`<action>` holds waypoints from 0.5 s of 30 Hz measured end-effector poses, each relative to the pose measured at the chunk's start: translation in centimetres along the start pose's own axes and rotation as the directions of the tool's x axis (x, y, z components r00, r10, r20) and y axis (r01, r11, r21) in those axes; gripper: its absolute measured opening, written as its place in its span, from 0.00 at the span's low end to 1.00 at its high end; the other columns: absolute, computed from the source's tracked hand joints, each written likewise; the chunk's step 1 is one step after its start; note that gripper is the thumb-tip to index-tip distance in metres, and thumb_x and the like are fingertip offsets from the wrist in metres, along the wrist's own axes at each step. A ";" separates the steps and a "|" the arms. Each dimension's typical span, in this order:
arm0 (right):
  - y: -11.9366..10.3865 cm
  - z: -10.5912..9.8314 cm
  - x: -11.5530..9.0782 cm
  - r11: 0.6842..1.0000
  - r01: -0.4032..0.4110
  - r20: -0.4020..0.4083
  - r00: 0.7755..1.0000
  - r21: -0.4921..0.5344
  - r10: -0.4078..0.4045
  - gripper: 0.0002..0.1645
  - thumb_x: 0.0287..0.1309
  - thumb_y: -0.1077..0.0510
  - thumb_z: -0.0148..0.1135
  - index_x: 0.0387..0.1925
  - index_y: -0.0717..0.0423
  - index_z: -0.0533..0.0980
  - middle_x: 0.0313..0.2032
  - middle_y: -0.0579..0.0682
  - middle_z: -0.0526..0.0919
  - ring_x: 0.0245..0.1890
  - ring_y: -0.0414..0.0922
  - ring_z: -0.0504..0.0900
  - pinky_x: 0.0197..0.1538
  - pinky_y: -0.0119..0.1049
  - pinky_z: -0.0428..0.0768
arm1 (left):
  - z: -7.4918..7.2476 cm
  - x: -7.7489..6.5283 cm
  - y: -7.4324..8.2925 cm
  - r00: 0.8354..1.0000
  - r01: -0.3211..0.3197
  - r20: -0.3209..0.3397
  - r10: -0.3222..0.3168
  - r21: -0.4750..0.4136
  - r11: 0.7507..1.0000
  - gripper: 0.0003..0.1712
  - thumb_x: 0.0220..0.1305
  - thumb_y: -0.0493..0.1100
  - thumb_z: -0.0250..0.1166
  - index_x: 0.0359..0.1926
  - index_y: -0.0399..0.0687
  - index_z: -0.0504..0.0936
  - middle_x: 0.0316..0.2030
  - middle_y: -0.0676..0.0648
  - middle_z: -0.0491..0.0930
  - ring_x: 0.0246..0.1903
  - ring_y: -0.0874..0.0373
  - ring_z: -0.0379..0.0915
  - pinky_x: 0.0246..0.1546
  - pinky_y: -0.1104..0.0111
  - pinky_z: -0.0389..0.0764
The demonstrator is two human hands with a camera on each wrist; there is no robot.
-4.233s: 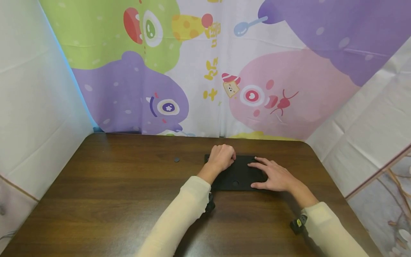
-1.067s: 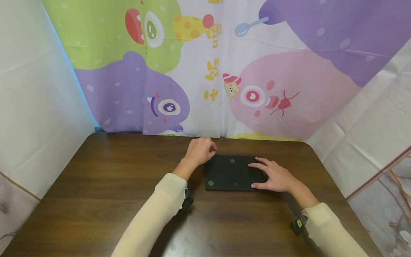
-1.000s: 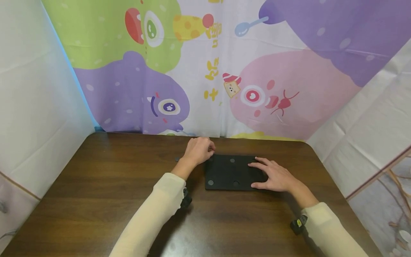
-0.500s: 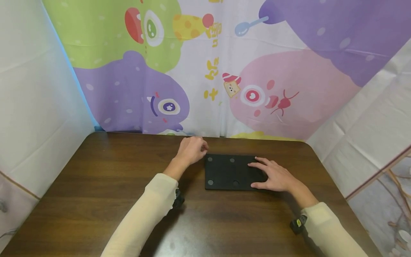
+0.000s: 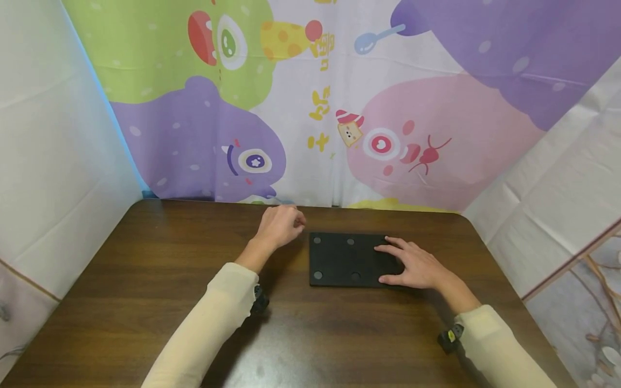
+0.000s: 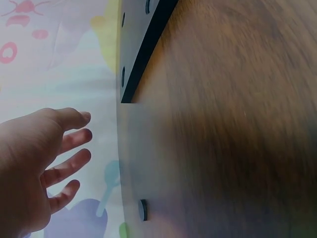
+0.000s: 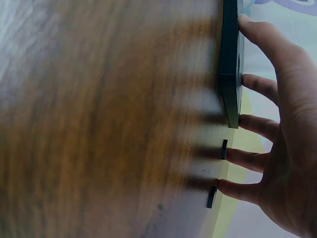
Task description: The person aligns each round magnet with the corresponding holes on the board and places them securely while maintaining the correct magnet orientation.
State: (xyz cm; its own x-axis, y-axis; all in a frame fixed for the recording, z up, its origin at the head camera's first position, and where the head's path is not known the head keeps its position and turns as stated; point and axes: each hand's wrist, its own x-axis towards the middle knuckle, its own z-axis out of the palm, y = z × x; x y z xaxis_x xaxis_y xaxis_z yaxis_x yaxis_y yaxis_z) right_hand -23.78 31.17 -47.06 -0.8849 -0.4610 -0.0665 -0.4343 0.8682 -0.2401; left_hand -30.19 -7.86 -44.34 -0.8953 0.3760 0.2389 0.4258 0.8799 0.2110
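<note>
A flat black rectangular board (image 5: 335, 260) lies on the table, with several round grey discs (image 5: 318, 275) set into its top face. One round spot (image 5: 356, 276) near its front edge looks darker. My right hand (image 5: 416, 268) rests its spread fingers and thumb on the board's right part. In the right wrist view, its last two fingertips touch two small dark pieces (image 7: 225, 149) beyond the board's end. Left of the board, my left hand (image 5: 280, 225) hovers with loosely bent fingers and holds nothing. A loose dark disc (image 6: 143, 210) stays on the table near it, hidden in the head view.
The brown wooden table (image 5: 145, 302) reaches back to a printed cartoon curtain (image 5: 310, 108). White panels (image 5: 53, 134) flank it on both sides. A small black camera (image 5: 451, 338) sits at the right wrist.
My left hand has moved left off the board, past its far left corner, uncovering the discs there. It now covers the loose disc in the head view. The right hand and board have stayed put.
</note>
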 end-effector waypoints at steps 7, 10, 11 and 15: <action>-0.1 0.0 0.0 1.000 0.003 0.000 1.000 0.001 -0.003 0.51 0.64 0.23 0.73 0.81 0.37 0.74 0.86 0.61 0.67 0.78 0.73 0.74 0.62 0.83 0.80 | -0.3 -0.7 -0.9 1.000 0.009 0.012 -0.009 0.001 1.000 0.07 0.73 0.45 0.76 0.47 0.57 0.98 0.49 0.51 0.95 0.51 0.50 0.93 0.50 0.53 0.90; -0.1 0.0 0.0 1.000 0.001 -0.001 1.000 0.002 -0.001 0.50 0.64 0.24 0.73 0.81 0.37 0.74 0.86 0.61 0.68 0.78 0.73 0.74 0.62 0.82 0.80 | -0.4 -0.9 -1.4 1.000 0.015 0.019 -0.015 0.003 1.000 0.07 0.74 0.46 0.75 0.48 0.57 0.98 0.50 0.51 0.95 0.51 0.49 0.93 0.50 0.53 0.90; -0.1 0.0 0.0 1.000 0.001 -0.002 1.000 0.002 -0.001 0.50 0.64 0.24 0.74 0.81 0.37 0.74 0.86 0.61 0.68 0.78 0.73 0.74 0.62 0.82 0.80 | -0.4 -0.9 -1.5 1.000 0.016 0.019 -0.016 0.001 1.000 0.08 0.74 0.45 0.75 0.48 0.57 0.98 0.50 0.51 0.95 0.51 0.49 0.93 0.50 0.53 0.90; 0.0 0.0 0.0 1.000 0.004 -0.003 1.000 0.001 -0.004 0.50 0.64 0.24 0.74 0.81 0.37 0.74 0.85 0.61 0.68 0.78 0.73 0.74 0.61 0.82 0.81 | -0.4 -1.1 -2.2 1.000 0.013 0.010 -0.012 -0.013 1.000 0.07 0.73 0.45 0.75 0.47 0.56 0.98 0.48 0.50 0.94 0.51 0.48 0.93 0.49 0.52 0.90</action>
State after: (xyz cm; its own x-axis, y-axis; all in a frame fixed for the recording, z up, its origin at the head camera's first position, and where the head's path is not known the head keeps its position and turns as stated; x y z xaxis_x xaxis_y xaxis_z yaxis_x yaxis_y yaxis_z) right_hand -23.80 31.12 -47.09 -0.8838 -0.4636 -0.0626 -0.4373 0.8663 -0.2413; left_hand -30.10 -10.35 -44.70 -0.9017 0.3678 0.2272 0.4162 0.8806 0.2265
